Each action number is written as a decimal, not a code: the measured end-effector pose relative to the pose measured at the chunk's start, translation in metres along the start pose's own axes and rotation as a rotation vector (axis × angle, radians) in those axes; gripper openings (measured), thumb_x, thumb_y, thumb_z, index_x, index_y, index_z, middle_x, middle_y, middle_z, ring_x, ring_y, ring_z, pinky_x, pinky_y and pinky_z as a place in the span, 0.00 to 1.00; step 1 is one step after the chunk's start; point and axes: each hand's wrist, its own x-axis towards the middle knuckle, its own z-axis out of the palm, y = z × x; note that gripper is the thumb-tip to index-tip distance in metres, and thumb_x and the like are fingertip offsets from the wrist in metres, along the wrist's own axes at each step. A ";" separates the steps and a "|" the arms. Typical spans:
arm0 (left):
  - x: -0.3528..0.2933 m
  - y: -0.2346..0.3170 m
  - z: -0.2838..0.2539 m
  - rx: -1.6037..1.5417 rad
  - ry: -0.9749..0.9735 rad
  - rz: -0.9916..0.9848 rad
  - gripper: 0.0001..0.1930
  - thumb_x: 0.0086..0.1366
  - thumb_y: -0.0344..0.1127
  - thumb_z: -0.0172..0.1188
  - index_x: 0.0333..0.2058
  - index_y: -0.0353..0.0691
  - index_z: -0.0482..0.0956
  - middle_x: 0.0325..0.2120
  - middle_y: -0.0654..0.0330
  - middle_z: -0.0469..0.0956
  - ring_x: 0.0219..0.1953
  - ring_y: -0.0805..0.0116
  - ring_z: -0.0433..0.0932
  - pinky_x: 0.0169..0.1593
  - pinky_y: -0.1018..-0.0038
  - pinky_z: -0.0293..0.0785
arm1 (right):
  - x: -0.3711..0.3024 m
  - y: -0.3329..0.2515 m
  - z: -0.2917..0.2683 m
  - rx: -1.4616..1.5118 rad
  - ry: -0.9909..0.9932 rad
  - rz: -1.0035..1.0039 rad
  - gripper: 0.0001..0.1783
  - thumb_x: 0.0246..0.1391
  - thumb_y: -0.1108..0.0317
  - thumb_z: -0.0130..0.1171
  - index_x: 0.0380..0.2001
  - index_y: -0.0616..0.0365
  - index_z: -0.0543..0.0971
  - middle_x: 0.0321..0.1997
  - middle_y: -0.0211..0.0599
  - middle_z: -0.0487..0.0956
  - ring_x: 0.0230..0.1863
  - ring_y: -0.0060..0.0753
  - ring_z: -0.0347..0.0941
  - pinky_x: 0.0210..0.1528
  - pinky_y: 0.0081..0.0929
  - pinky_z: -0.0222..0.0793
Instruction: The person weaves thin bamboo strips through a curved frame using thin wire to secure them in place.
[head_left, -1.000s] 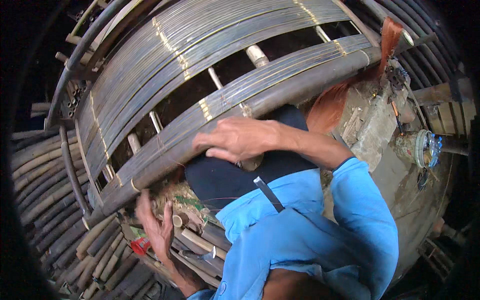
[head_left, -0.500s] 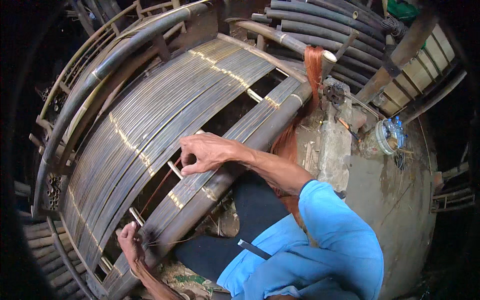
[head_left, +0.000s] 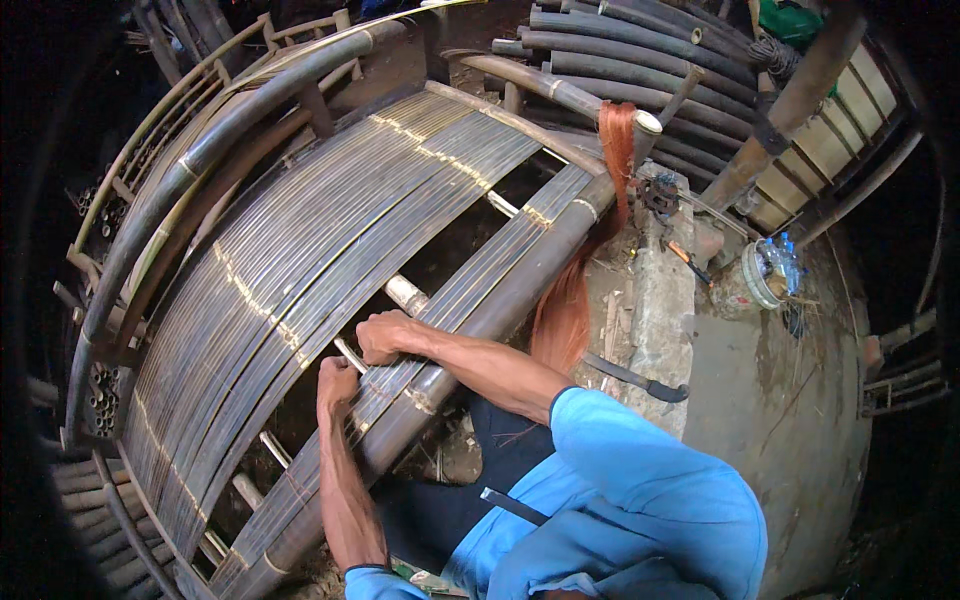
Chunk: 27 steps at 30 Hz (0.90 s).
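Observation:
A broad panel of dark split-bamboo slats (head_left: 330,215) spreads before me, crossed by pale lashing lines. Along its near side runs a gap, then a narrow band of slats (head_left: 490,262) beside a thick bamboo pole (head_left: 530,268). My left hand (head_left: 338,385) is closed at the gap, close to a pale crosspiece (head_left: 349,353). Just to its upper right, my right hand (head_left: 385,338) is a fist over the narrow band, at that crosspiece. What either fist grips is hidden. A hank of reddish-brown fibre (head_left: 564,305) hangs over the pole's far end and down behind my right arm.
A large curved bamboo rail (head_left: 190,160) borders the panel's far left. Stacked bamboo poles (head_left: 640,75) lie at the back. On the right are a long-bladed knife (head_left: 640,378), a concrete ledge (head_left: 662,290), an orange-handled tool (head_left: 688,262) and a bucket with plastic bottles (head_left: 745,280).
My left hand has moved up and right from the panel's lower end, to beside my right hand. The right hand has closed and shifted slightly. The thin reddish strand seen across the gap no longer shows.

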 end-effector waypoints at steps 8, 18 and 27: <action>-0.049 0.032 -0.030 -0.028 0.084 0.115 0.17 0.61 0.41 0.63 0.42 0.34 0.86 0.31 0.50 0.86 0.36 0.61 0.86 0.45 0.67 0.79 | -0.074 0.114 -0.026 0.179 0.623 -0.668 0.12 0.57 0.61 0.60 0.34 0.58 0.85 0.46 0.42 0.82 0.51 0.42 0.76 0.57 0.37 0.71; -0.072 -0.006 -0.030 -0.006 0.070 0.161 0.30 0.66 0.61 0.55 0.31 0.34 0.84 0.21 0.45 0.78 0.26 0.53 0.80 0.38 0.58 0.73 | -0.436 0.232 -0.083 2.012 1.044 -0.583 0.28 0.53 0.55 0.63 0.48 0.66 0.71 0.34 0.40 0.72 0.37 0.39 0.69 0.53 0.42 0.68; -0.073 0.000 -0.022 0.026 0.033 0.194 0.25 0.65 0.61 0.55 0.38 0.47 0.90 0.28 0.48 0.85 0.37 0.46 0.84 0.45 0.55 0.77 | -0.700 0.375 -0.013 -0.014 1.750 1.386 0.52 0.44 0.33 0.68 0.63 0.63 0.71 0.57 0.56 0.79 0.60 0.56 0.73 0.61 0.46 0.69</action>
